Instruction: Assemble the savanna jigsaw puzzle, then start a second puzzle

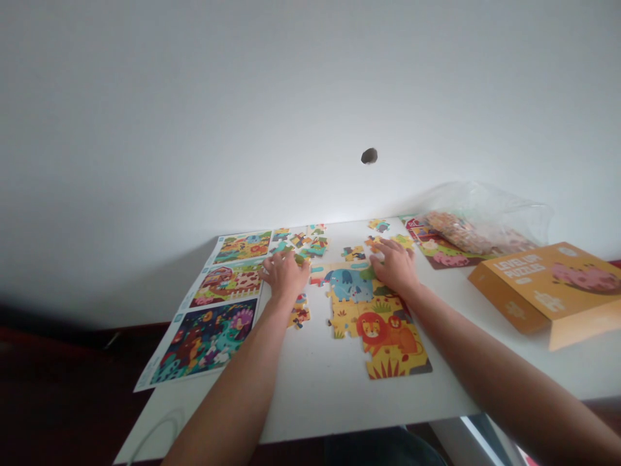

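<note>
A partly joined jigsaw puzzle (352, 309) lies on the white table, showing elephants at the top and lions at the lower right. My left hand (285, 277) rests with fingers spread at the near side of a group of loose puzzle pieces (314, 247), left of the joined part. My right hand (396, 266) reaches to the puzzle's upper right corner, fingers stretched out and apart over its edge. Under its fingertips lie yellow and orange pieces, partly hidden. More loose pieces (299, 314) lie beside my left wrist, partly covered by it.
A picture sheet (206, 310) with three printed scenes lies along the left edge. At the right stand an orange puzzle box (543, 285) and a clear plastic bag (475, 223) of pieces on a farm picture (451, 257). A white wall (291, 129) rises behind the table.
</note>
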Demonstrator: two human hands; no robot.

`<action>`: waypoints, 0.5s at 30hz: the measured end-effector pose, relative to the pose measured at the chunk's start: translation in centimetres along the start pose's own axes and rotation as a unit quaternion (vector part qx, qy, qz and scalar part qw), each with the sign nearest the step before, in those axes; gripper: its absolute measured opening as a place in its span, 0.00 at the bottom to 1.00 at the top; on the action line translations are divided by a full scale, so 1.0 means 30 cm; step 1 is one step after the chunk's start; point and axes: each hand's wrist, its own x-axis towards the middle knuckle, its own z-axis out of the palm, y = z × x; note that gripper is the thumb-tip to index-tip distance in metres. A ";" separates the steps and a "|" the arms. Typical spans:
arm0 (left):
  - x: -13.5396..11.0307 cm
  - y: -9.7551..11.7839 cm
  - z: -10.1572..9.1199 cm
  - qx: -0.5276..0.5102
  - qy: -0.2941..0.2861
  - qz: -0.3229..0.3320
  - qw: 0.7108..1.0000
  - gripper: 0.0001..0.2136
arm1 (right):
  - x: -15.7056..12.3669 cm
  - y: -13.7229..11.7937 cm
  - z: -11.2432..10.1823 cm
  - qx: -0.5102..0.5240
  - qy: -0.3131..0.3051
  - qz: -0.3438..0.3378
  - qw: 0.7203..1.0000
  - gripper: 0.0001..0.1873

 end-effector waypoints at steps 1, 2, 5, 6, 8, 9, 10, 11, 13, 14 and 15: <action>0.001 0.000 0.000 0.004 -0.008 -0.004 1.000 0.18 | 0.007 0.010 -0.003 -0.006 0.009 0.017 1.000 0.19; 0.002 0.000 0.001 0.007 -0.015 -0.003 1.000 0.17 | 0.014 0.021 -0.006 -0.010 0.009 0.029 0.999 0.18; 0.004 0.001 0.002 0.010 -0.023 0.006 1.000 0.16 | 0.033 0.048 -0.012 -0.012 -0.014 0.061 0.998 0.13; 0.004 0.001 0.002 0.010 -0.023 0.008 1.000 0.15 | 0.037 0.053 -0.012 -0.012 -0.016 0.070 0.997 0.13; 0.004 0.001 0.000 0.010 -0.023 0.009 1.000 0.15 | 0.042 0.058 -0.010 -0.014 -0.007 0.077 0.997 0.12; 0.003 0.001 -0.002 0.010 -0.022 0.007 1.000 0.16 | 0.042 0.058 -0.008 -0.014 -0.002 0.076 0.997 0.12; 0.002 0.002 -0.003 0.011 -0.021 0.005 1.000 0.16 | 0.042 0.057 -0.006 -0.014 0.002 0.073 0.997 0.12; 0.001 0.003 -0.004 0.013 -0.020 0.002 1.000 0.17 | 0.041 0.055 -0.004 -0.013 0.004 0.069 0.998 0.12; -0.002 0.005 -0.003 0.016 -0.023 0.002 1.000 0.18 | 0.038 0.051 -0.002 -0.010 0.002 0.063 0.998 0.12; -0.004 0.006 -0.001 0.014 -0.027 0.009 1.000 0.18 | 0.036 0.049 -0.002 -0.010 0.001 0.061 0.998 0.12; -0.007 0.007 0.001 0.011 -0.031 0.023 0.999 0.18 | 0.034 0.048 -0.002 -0.011 -0.001 0.060 0.998 0.12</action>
